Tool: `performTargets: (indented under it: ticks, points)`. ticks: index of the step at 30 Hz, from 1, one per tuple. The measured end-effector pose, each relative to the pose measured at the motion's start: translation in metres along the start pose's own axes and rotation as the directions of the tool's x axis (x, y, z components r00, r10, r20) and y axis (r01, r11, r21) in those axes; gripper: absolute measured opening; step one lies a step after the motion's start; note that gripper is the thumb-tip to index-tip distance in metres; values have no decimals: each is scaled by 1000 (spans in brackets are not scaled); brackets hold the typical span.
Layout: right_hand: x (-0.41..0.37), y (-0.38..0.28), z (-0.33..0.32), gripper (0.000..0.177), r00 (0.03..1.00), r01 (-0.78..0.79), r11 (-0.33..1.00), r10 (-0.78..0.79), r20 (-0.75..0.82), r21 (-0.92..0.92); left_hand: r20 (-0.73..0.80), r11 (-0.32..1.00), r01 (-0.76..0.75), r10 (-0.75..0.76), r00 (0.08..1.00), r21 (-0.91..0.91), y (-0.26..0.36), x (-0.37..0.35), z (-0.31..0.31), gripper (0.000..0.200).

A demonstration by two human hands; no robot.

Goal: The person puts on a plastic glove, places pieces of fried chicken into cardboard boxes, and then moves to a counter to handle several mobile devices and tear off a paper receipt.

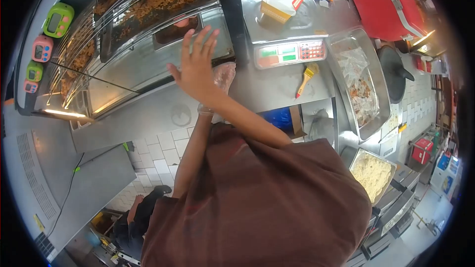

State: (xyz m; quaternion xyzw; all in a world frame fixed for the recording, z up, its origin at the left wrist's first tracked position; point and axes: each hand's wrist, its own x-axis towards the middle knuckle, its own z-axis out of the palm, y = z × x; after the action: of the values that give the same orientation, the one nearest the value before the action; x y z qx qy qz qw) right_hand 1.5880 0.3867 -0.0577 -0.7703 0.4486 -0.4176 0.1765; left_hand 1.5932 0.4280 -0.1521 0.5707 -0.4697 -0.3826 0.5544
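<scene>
My right hand (198,66) is bare, raised near the front edge of the warming cabinet (116,89), its fingers spread and nothing in it. The right forearm crosses over my left wrist. My left hand (225,76) is in a clear plastic glove at the counter's edge, partly behind the right wrist; its fingers cannot be made out. Beyond the right hand, inside the cabinet, a small metal pan (173,34) holds something with a pinkish piece. Trays of brown fried crumbs (168,0) lie on wire racks there.
Right of my hands on the counter (252,86) are a yellow brush (307,80), a scale (290,53) and a tipped paper cup (282,7). Farther right stand a long metal tray (363,89), a red cooler (378,5) and a flour pan (371,174). Four timers hang left, the top one green (58,20).
</scene>
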Motion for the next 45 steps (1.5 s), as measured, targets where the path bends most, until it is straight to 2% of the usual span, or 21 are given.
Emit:
performTargets:
  ticks: [6, 10, 12, 13, 14, 16, 17, 18, 19, 21, 25, 27, 30, 33, 35, 36, 37, 39, 42, 43, 45]
  points:
    - [0, -53, 39, 98, 997, 65, 991, -69, 30, 119, 70, 985, 10, -22, 997, 170, 29, 23, 5, 31]
    - [-10, -70, 22, 84, 975, 195, 948, -215, 53, 252, 101, 1000, -8, 6, 995, 26, 37, 30, 9, 35]
    - [-10, -48, -17, 54, 947, 141, 673, -307, 100, 726, 62, 976, -136, 127, 990, 170, 52, 30, 13, 33]
    - [-15, -23, -29, 42, 965, 228, 703, -255, -61, 674, 79, 975, -148, 137, 987, 163, 39, 33, 15, 33]
    - [-23, 8, -45, 31, 952, 305, 735, -214, -219, 606, 64, 965, -99, 118, 991, -245, 17, 37, 17, 32]
    - [-53, 85, -79, 16, 905, 79, 861, 150, -397, 503, 58, 788, -31, 84, 995, -615, 11, 38, 15, 31]
    - [-63, 127, -100, 17, 855, -129, 958, 238, -460, 256, 84, 957, -84, 111, 990, -277, 27, 38, 11, 31]
    - [-62, 153, -129, 25, 757, -326, 886, 453, -471, 329, 116, 986, -133, 121, 986, 103, 44, 35, 7, 31]
    - [-70, 212, -135, 32, 691, -364, 904, 422, -587, 222, 99, 973, -133, 116, 988, 191, 55, 34, 5, 32]
    - [-95, 321, -138, 38, 632, -543, 839, 406, -660, -4, 39, 967, -174, 169, 985, 187, 55, 30, -2, 31]
    - [-102, 352, -157, 33, 742, -619, 743, 449, -498, -253, -85, 958, -214, 234, 969, 192, 49, 25, -33, 27]
    - [-96, 353, -155, 25, 786, -537, 735, 257, -563, -415, -112, 940, -230, 264, 958, 251, 47, 17, -50, 26]
    - [-79, 337, -172, 7, 913, -11, 908, -161, -374, -418, -220, 933, -125, 207, 953, 338, 60, 0, -75, 24]
    - [-66, 315, -165, 8, 911, -126, 985, 67, -407, -121, -311, 896, -79, 233, 921, 438, 28, -10, -116, 29]
    - [-68, 328, -159, 18, 906, -210, 958, 115, -407, -197, -421, 925, -54, 222, 880, 375, 28, -20, -141, 28]
    - [-74, 330, -155, 34, 830, -512, 784, 346, -438, -352, -446, 943, -46, 199, 873, 331, 36, -23, -151, 27]
    - [-76, 336, -158, 44, 833, -537, 754, 405, -376, -377, -461, 959, -46, 177, 869, 281, 40, -28, -156, 27]
    - [-66, 323, -157, 53, 824, -546, 818, 483, -297, -182, -544, 946, -70, 241, 804, 316, 32, -36, -199, 26]
    - [-44, 266, -120, 44, 853, -307, 910, 132, -504, -281, -752, 943, -22, 278, 597, 332, 32, -39, -277, 27]
    - [-37, 241, -96, 37, 813, -248, 967, 175, -555, -57, -824, 948, 30, 260, 503, 318, 42, -37, -303, 28]
    - [-27, 143, -55, 28, 834, -192, 981, 143, -533, -39, -897, 952, 90, 242, 370, 294, 47, -36, -363, 29]
